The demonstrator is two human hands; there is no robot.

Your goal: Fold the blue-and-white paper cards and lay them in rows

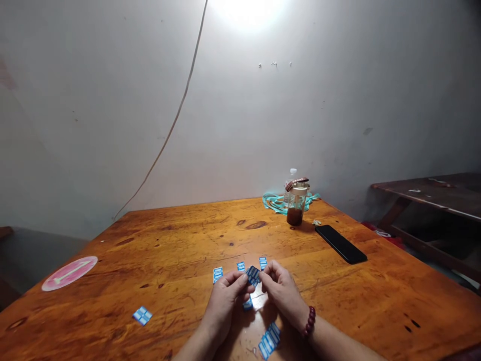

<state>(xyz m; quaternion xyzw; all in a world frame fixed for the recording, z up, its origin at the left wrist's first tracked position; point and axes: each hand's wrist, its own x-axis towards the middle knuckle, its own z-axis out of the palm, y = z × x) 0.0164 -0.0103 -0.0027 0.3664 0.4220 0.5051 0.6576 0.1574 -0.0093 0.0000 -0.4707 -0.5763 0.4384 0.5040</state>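
Note:
My left hand (227, 296) pinches a small sheet of blue-bordered labels (253, 276) between thumb and fingers. At the sheet's right edge, the thumb and forefinger of my right hand (281, 288) are pressed together; what exactly lies between them is too small to make out. Just below the held sheet, a similar label sheet (247, 304) lies on the table, partly covered by my left fingers. Beyond my hands are more label pieces: a left one (218, 274), a middle one (241, 266) and a right one (263, 261). Nearer me, a longer strip of labels (269, 341) rests beside my right wrist.
Farther left on the wooden table (180, 240) lies another label sheet (142, 316), near a pink oval sticker (69, 273). At the right are a black phone (340, 244), a cup of brown drink (295, 213), a clear bottle (293, 173) and a turquoise strap (274, 203).

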